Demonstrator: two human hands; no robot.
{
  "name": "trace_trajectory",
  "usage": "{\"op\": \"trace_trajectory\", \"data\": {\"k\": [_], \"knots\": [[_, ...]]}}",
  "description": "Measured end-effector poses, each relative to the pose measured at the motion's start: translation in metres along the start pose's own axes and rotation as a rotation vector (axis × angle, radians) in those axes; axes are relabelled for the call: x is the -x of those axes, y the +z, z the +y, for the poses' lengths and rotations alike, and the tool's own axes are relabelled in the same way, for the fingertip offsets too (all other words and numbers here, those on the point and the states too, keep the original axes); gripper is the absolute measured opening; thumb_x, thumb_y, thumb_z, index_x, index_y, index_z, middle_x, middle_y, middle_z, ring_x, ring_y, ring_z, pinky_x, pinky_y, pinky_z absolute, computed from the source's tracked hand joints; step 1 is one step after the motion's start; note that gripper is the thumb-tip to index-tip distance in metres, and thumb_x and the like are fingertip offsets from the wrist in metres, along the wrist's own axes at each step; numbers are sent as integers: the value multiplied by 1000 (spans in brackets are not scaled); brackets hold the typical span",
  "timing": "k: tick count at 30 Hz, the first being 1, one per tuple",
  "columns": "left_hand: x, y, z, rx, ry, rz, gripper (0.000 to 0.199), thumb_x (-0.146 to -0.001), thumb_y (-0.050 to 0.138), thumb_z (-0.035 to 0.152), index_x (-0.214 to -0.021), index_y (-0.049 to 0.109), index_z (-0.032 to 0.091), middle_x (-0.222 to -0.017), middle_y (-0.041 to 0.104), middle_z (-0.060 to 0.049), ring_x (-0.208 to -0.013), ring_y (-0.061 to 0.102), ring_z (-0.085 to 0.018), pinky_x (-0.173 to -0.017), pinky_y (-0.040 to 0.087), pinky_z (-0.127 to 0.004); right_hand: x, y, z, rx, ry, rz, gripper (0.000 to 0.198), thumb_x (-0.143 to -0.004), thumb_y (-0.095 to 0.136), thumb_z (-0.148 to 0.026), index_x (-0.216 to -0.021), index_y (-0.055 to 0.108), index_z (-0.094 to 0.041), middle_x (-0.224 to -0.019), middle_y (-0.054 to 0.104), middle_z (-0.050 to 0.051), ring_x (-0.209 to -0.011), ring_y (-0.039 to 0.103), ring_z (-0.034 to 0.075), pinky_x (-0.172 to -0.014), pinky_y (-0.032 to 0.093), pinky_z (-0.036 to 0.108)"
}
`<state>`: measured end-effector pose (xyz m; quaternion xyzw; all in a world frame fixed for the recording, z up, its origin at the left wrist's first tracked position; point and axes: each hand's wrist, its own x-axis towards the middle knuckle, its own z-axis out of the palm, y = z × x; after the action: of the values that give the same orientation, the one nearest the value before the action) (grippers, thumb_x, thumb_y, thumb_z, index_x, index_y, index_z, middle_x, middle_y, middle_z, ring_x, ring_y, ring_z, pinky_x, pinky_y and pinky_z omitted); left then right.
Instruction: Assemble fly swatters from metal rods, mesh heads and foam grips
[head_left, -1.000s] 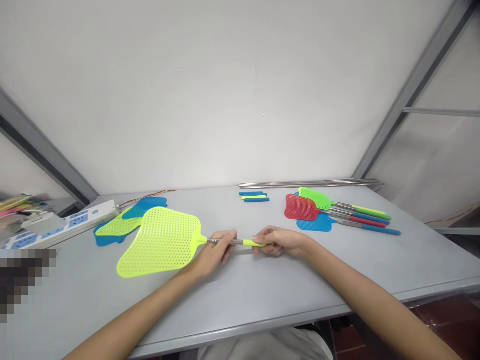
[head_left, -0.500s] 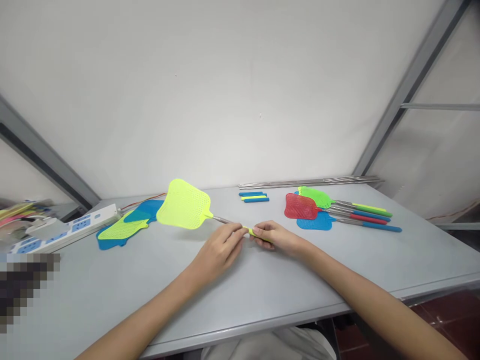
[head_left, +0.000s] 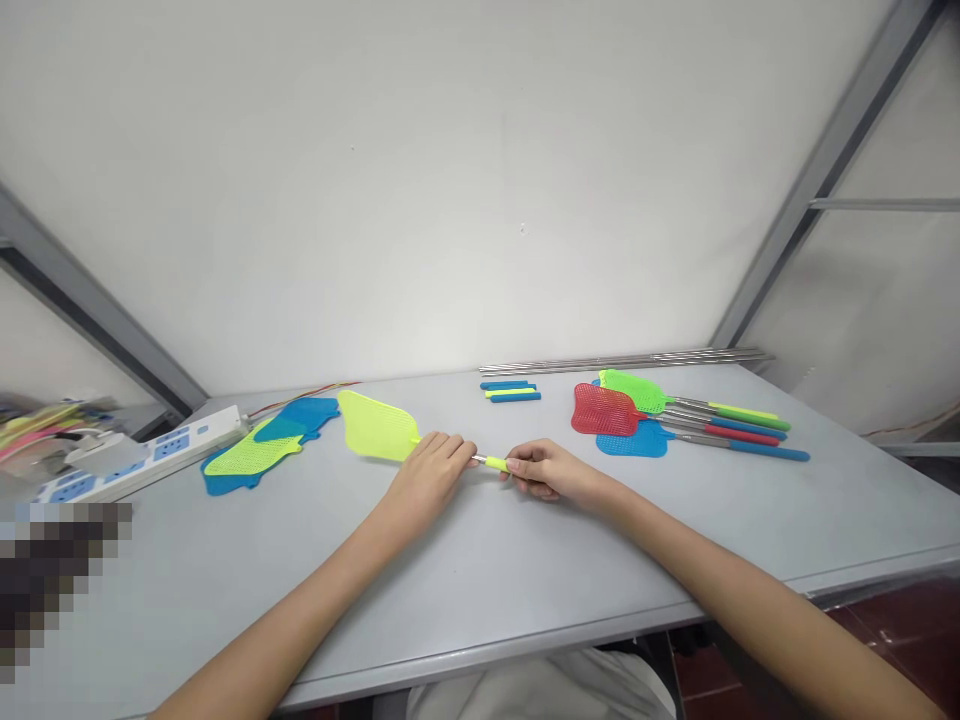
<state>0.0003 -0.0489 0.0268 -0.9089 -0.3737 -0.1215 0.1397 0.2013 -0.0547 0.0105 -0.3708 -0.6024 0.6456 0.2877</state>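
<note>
A yellow fly swatter (head_left: 377, 428) is held level above the table's middle, its perforated head pointing left and tilted edge-on. My left hand (head_left: 435, 470) is closed round its metal rod, close to the head. On the yellow handle (head_left: 496, 464) at the other end, my right hand (head_left: 547, 470) is closed, thumb on top. A short stretch of bare rod shows between the two hands. The far end of the handle is hidden in my right palm.
Yellow and blue swatter heads (head_left: 255, 455) lie at left beside a white power strip (head_left: 150, 455). Several finished swatters (head_left: 607, 410) are piled at right. Short blue and yellow handles (head_left: 511, 391) and long metal rods (head_left: 622, 362) lie along the back wall.
My left hand has slid left along the rod toward the head, baring rod beside the handle. The swatter head has rotated to a more edge-on angle. My right hand stays on the handle.
</note>
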Motion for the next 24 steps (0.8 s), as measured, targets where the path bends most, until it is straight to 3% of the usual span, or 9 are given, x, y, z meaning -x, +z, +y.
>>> {"op": "trace_trajectory", "data": {"k": [4, 24], "knots": [[3, 3, 1, -36, 18, -61, 17, -86, 34, 15, -76, 47, 18, -69, 51, -2, -63, 44, -17, -58, 32, -28, 4, 1, -3, -10, 59, -25, 30, -76, 50, -38, -78, 60, -10, -53, 36, -5, -35, 22, 1, -33, 11, 19], [12, -3, 29, -48, -35, -281, 19, -71, 37, 2, -78, 44, 18, -72, 55, -2, -66, 52, -19, -55, 34, -29, 8, 5, 0, -75, 88, -133, 35, -71, 56, -42, -75, 61, -7, -49, 33, -6, -33, 19, 0, -33, 8, 20]]}}
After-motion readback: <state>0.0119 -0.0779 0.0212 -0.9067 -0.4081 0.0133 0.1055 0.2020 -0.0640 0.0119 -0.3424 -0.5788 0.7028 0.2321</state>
